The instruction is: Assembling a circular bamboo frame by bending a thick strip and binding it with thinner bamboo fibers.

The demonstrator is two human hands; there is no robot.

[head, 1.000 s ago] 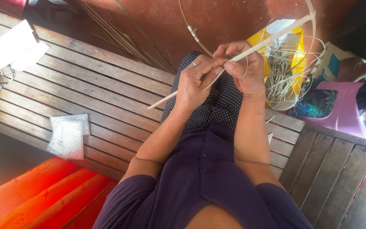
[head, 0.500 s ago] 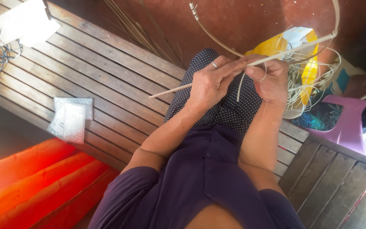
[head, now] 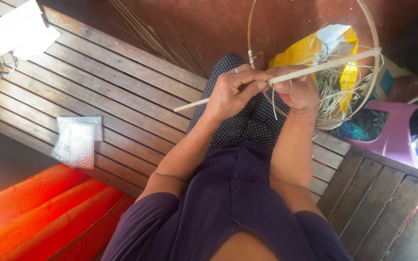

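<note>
- Cane stick point(head: 315, 68) runs from 8 o'clock at the bench to 2 o'clock, where it meets a round cane hoop point(head: 374, 72).
- Left hand point(head: 233, 94) is closed around the stick, thumb pressing it.
- Right hand point(head: 300, 92) pinches the stick and a thin strand, just beside the left.
- Bubble-wrap pouch point(head: 76, 140) lies at 9 o'clock on the slatted bench point(head: 122, 82).

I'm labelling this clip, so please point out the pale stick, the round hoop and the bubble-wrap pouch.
pale stick point(head: 315, 70): head view, on the shaft right of the hands.
round hoop point(head: 376, 34): head view, on its right rim.
bubble-wrap pouch point(head: 76, 141): head view, on its middle, lying on the slatted bench.
</note>
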